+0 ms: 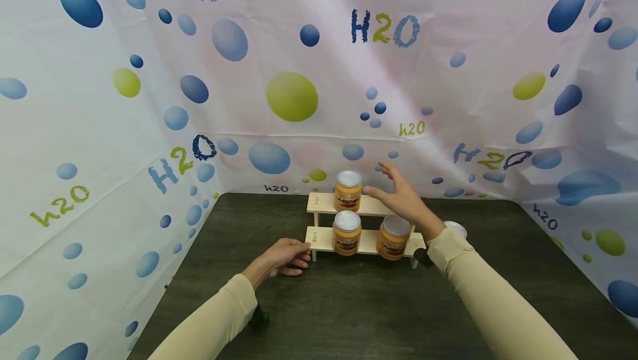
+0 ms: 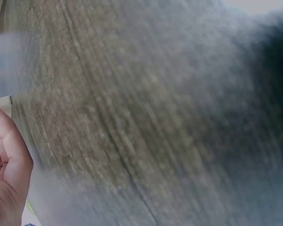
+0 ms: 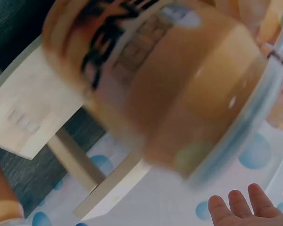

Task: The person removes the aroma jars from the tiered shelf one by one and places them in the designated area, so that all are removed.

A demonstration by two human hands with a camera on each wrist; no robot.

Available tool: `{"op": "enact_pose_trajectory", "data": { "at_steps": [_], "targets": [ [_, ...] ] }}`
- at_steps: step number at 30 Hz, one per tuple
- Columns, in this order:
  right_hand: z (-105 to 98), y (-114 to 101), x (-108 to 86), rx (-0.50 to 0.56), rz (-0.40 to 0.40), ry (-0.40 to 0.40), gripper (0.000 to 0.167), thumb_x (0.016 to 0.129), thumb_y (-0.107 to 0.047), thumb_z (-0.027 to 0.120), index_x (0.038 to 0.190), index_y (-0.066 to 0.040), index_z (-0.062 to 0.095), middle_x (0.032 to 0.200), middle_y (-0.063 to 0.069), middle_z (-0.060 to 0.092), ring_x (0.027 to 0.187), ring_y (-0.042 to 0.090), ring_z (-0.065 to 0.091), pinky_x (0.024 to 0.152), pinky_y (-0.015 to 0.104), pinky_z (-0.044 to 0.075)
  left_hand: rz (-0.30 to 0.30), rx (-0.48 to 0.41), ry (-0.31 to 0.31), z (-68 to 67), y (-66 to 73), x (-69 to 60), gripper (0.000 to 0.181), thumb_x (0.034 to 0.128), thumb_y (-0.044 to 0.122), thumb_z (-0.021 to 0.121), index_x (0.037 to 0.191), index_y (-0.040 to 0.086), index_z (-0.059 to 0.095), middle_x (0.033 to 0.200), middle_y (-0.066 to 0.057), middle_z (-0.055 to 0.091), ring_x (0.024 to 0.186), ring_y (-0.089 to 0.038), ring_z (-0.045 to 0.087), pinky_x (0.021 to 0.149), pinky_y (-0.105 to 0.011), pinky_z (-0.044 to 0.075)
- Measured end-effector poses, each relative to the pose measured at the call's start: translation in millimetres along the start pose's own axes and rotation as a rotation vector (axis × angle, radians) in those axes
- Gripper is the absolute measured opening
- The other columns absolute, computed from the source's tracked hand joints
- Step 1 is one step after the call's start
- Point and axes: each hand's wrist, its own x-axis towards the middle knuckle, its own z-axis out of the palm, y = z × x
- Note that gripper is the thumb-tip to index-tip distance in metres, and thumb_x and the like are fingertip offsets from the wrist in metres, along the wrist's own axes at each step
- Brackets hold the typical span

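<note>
A two-tier wooden stand [image 1: 324, 238] holds orange jars with pale lids. One jar [image 1: 347, 191] is on the upper tier; below it, a left jar [image 1: 346, 234] and a right jar [image 1: 394, 238] sit on the lower tier. My left hand [image 1: 286, 257] pinches the left end of the lower tier, other fingers loosely bent. In the left wrist view, a fingertip of that hand [image 2: 9, 160] meets the wood's corner. My right hand [image 1: 401, 196] hovers by the upper tier, right of the top jar, fingers spread and holding nothing. Its fingers [image 3: 262, 205] show low in the right wrist view.
Another jar [image 1: 456, 229] stands right of the stand, partly hidden by the right forearm. The dark tabletop [image 1: 339, 310] extends in front and to both sides. A white sheet [image 1: 339, 72] with blue and green spots hangs behind and along the sides.
</note>
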Motion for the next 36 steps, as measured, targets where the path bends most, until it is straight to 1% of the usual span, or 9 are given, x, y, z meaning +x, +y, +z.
{"op": "enact_pose_trajectory", "data": {
  "at_steps": [4, 9, 13, 15, 20, 23, 27, 32, 36],
  "targets": [
    [12, -9, 5.4, 0.008, 0.002, -0.012, 0.088, 0.093, -0.048, 0.068, 0.161, -0.027, 0.017, 0.166, 0.015, 0.021, 0.153, 0.043, 0.017, 0.116, 0.072, 0.024, -0.003, -0.003, 0.004, -0.4, 0.5, -0.2, 0.035, 0.1029, 0.036, 0.057, 0.108, 0.003, 0.068, 0.090, -0.001, 0.068, 0.070, -0.008, 0.066, 0.059, -0.025, 0.061],
    [25, -17, 9.0, 0.015, -0.045, -0.018, 0.086, 0.093, -0.042, 0.071, 0.160, -0.022, 0.022, 0.164, 0.018, 0.026, 0.152, 0.042, 0.022, 0.117, 0.070, 0.025, 0.000, -0.006, -0.006, 0.0, 1.3, 0.2, 0.037, 0.1027, 0.037, 0.058, 0.111, 0.003, 0.068, 0.090, -0.001, 0.068, 0.071, -0.007, 0.066, 0.060, -0.025, 0.061],
    [34, -18, 10.7, 0.052, -0.061, -0.024, 0.085, 0.092, -0.040, 0.073, 0.160, -0.022, 0.024, 0.164, 0.013, 0.028, 0.151, 0.040, 0.025, 0.116, 0.069, 0.028, 0.007, -0.005, -0.012, 0.8, 1.8, 2.1, 0.037, 0.1033, 0.037, 0.056, 0.111, 0.002, 0.067, 0.091, -0.001, 0.068, 0.072, -0.008, 0.066, 0.061, -0.024, 0.061],
    [37, -18, 12.1, 0.072, -0.064, -0.025, 0.086, 0.092, -0.040, 0.074, 0.160, -0.023, 0.024, 0.161, 0.012, 0.032, 0.150, 0.039, 0.029, 0.115, 0.069, 0.030, 0.009, -0.003, -0.011, 1.0, 2.0, 2.9, 0.037, 0.1033, 0.037, 0.056, 0.111, 0.003, 0.068, 0.092, -0.002, 0.068, 0.072, -0.008, 0.066, 0.061, -0.025, 0.061],
    [43, -20, 14.9, 0.097, -0.056, -0.021, 0.085, 0.091, -0.036, 0.075, 0.159, -0.024, 0.025, 0.154, 0.012, 0.043, 0.144, 0.038, 0.039, 0.111, 0.066, 0.038, 0.005, -0.001, -0.018, 1.8, 2.5, 1.8, 0.038, 0.1028, 0.037, 0.057, 0.111, 0.002, 0.067, 0.093, -0.003, 0.068, 0.072, -0.008, 0.066, 0.061, -0.025, 0.061],
    [45, -19, 16.2, 0.095, -0.045, -0.019, 0.084, 0.092, -0.034, 0.075, 0.159, -0.023, 0.026, 0.155, 0.012, 0.042, 0.144, 0.038, 0.039, 0.111, 0.066, 0.038, 0.001, -0.004, -0.018, 2.6, 2.9, 0.7, 0.038, 0.1026, 0.037, 0.058, 0.111, 0.001, 0.067, 0.091, -0.001, 0.068, 0.071, -0.008, 0.066, 0.060, -0.025, 0.061],
    [47, -18, 18.1, 0.082, -0.032, -0.020, 0.079, 0.092, -0.034, 0.074, 0.157, -0.021, 0.031, 0.155, 0.012, 0.041, 0.143, 0.038, 0.040, 0.110, 0.065, 0.039, 0.003, -0.004, -0.013, 3.3, 3.5, -0.8, 0.038, 0.1027, 0.037, 0.058, 0.111, 0.001, 0.067, 0.090, -0.002, 0.068, 0.071, -0.008, 0.066, 0.060, -0.025, 0.061],
    [50, -17, 20.1, 0.062, -0.007, -0.026, 0.073, 0.092, -0.036, 0.074, 0.153, -0.021, 0.037, 0.151, 0.013, 0.045, 0.137, 0.038, 0.045, 0.104, 0.060, 0.045, -0.008, -0.006, -0.014, 2.6, 2.5, -1.9, 0.038, 0.1027, 0.037, 0.058, 0.112, 0.001, 0.067, 0.091, -0.002, 0.068, 0.071, -0.008, 0.066, 0.060, -0.025, 0.061],
    [51, -17, 22.2, 0.057, 0.007, -0.029, 0.070, 0.093, -0.037, 0.073, 0.152, -0.022, 0.038, 0.146, 0.013, 0.049, 0.130, 0.036, 0.051, 0.098, 0.054, 0.050, -0.003, -0.002, -0.013, 1.3, 1.4, -2.1, 0.038, 0.1032, 0.036, 0.057, 0.112, 0.001, 0.067, 0.090, -0.001, 0.068, 0.072, -0.008, 0.066, 0.061, -0.024, 0.061]
  ]
}}
